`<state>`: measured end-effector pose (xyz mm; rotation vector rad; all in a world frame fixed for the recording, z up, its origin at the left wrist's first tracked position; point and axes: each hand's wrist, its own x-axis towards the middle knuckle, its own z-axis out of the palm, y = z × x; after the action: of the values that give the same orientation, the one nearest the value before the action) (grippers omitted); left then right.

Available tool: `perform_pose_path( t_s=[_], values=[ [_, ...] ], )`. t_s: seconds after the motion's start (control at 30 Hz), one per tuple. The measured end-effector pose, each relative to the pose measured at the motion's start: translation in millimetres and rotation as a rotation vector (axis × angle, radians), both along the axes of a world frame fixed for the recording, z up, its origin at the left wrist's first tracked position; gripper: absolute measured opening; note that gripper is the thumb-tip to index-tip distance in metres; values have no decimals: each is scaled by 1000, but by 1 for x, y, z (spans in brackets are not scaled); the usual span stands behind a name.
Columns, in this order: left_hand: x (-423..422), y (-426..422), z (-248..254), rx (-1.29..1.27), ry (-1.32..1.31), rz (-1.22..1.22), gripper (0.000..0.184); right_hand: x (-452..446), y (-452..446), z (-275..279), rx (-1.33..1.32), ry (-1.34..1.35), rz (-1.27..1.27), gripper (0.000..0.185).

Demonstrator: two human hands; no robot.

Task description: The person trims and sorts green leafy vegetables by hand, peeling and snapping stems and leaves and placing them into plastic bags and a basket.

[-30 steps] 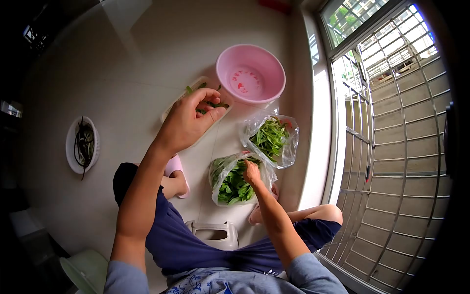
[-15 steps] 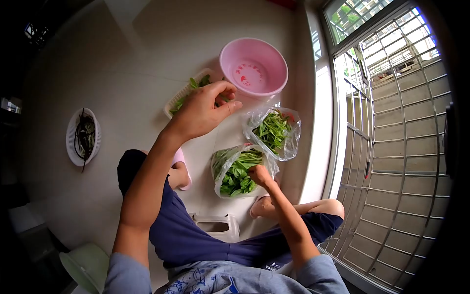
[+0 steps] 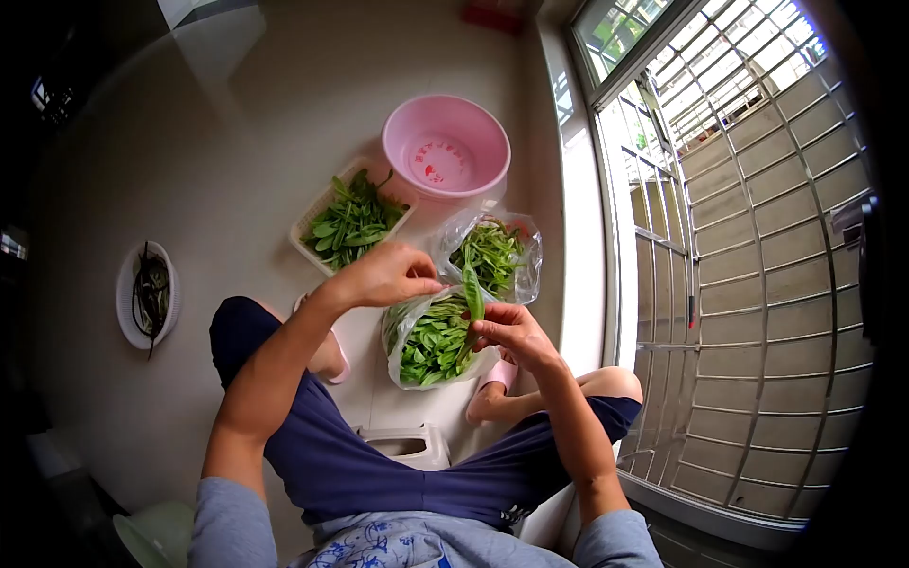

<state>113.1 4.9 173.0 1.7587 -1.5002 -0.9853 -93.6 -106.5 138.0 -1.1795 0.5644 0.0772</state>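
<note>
Right hand (image 3: pixel 516 333), grip pinching a leafy sprig (image 3: pixel 472 292), left hand (image 3: pixel 386 275) curled near plastic bag (image 3: pixel 394 350), its grip unclear

There are two hands (image 3: pixel 383 275) (image 3: pixel 521 335), two plastic bags of greens (image 3: pixel 486 362) (image 3: pixel 532 263), two baskets (image 3: pixel 303 239) (image 3: pixel 124 295), two slippers (image 3: pixel 338 371) (image 3: pixel 499 373) — and one pink basin (image 3: pixel 443 142).

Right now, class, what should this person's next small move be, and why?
Probably bring the left hand across to the sprig: the right hand holds it up by the bag of greens, while the left fingertips are nearby but apart from it.
</note>
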Motion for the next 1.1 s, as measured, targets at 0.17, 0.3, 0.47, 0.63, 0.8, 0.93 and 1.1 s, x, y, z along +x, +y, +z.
perform_pose_path(
  t_s=[0.17,0.3,0.47,0.63,0.8,0.93,1.1],
  values=[
    [-18,-4,-14,228,465,42,33,8,5,3,-158,-50,-41,22],
    [-21,-6,-27,299,663,-19,36,12,6,4,-55,-130,-178,25],
    [-36,-10,-31,315,837,59,33,9,1,3,46,-184,-246,24],
    [-35,-12,-33,299,847,93,26,5,-2,-1,170,-231,-273,26],
    [-35,-11,-31,293,835,68,22,2,-10,-5,416,-248,-477,18],
    [-35,-11,-31,333,889,39,19,2,-8,-2,317,-263,-469,13],
    [-29,-11,-27,384,875,-9,19,1,-9,-3,-325,-106,-398,9]
  ],
)
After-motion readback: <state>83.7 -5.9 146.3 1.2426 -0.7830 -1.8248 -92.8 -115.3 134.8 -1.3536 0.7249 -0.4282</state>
